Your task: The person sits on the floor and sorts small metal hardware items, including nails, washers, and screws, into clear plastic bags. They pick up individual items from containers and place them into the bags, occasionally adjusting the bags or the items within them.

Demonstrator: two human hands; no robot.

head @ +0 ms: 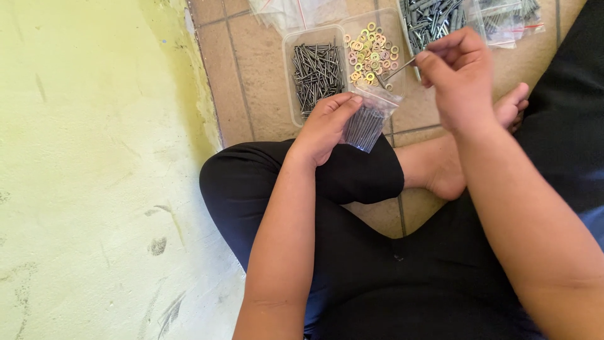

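Observation:
My left hand (327,123) holds a small clear plastic bag (368,119) of dark nails upright over my knee, its mouth open at the top. My right hand (459,72) is raised to the right of it, pinching a single thin nail (397,68) whose tip points down-left toward the bag's mouth. Just beyond the bag lie a clear tray of dark nails (316,72) and a clear tray of gold and silver washers (371,53).
I sit cross-legged on a tan tiled floor (251,75), in black trousers, with a bare foot (503,113) under my right hand. More clear bags and a tray of grey screws (434,16) lie at the top. A yellow-green wall (94,170) fills the left.

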